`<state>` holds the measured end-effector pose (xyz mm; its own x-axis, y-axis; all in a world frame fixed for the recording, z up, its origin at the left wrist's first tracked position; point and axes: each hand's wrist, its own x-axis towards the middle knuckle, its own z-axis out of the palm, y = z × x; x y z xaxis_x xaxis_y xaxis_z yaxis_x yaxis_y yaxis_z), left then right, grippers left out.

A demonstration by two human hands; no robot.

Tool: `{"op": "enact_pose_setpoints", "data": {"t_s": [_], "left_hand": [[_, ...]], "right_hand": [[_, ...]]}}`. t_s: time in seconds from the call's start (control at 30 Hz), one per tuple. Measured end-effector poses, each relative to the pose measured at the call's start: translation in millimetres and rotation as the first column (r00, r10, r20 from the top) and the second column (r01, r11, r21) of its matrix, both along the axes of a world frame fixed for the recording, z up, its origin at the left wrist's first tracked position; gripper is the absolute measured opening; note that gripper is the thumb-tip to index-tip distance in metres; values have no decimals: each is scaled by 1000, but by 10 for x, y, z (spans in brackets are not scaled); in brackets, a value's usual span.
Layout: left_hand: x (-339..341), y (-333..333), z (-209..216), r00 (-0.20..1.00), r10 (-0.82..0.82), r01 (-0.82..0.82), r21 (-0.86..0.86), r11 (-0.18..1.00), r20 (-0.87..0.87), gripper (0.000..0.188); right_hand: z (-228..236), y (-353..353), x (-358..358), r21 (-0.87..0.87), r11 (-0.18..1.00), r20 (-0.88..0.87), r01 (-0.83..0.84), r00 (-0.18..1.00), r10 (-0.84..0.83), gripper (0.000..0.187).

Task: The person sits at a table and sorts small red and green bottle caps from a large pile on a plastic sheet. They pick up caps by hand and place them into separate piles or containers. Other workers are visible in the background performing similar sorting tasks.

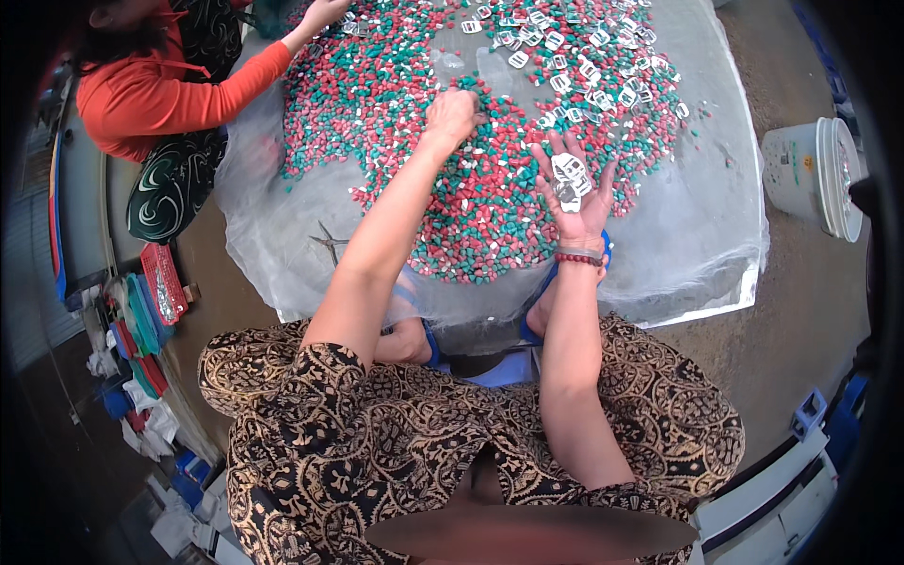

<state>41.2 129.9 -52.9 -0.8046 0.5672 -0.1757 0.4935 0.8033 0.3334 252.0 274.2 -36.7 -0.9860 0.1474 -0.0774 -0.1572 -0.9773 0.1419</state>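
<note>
- one right hand [584, 217]: fingers wide, several overlapping white buckles [570, 174] on palm
- one left hand [452, 120]: fingers curled at countless granules [480, 221]; grip, cannot tell
- one plier-like tool [327, 242], one bucket [796, 169]

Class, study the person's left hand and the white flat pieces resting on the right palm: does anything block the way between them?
Nothing visible does: between the left hand and the white flat pieces on the upturned right hand lie only small red, green and white pebble-like bits.
</note>
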Motion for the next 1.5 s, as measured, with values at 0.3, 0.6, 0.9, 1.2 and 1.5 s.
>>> {"op": "enact_pose_setpoints", "data": {"t_s": [0.3, 0.6, 0.9, 1.2, 1.5], "left_hand": [[207, -382, 1008, 949, -47, -57, 317, 947, 312, 32], [990, 123, 1326, 850, -522, 509, 359, 782, -69, 33], [456, 1023, 244, 918, -368, 338, 195, 921, 148, 67], [438, 888, -11, 834, -480, 540, -227, 810, 273, 73], [-32, -411, 678, 729, -133, 189, -10, 982, 671, 33]], "right_hand": [[16, -210, -79, 45, 999, 240, 13, 970, -23, 47], [83, -491, -124, -18, 992, 180, -121, 976, 122, 38], [-90, 156, 142, 84, 987, 314, 140, 936, -160, 21], [-200, 267, 159, 133, 979, 374, 152, 907, -191, 27], [-36, 274, 187, 135, 977, 275, 163, 941, -195, 26]]}}
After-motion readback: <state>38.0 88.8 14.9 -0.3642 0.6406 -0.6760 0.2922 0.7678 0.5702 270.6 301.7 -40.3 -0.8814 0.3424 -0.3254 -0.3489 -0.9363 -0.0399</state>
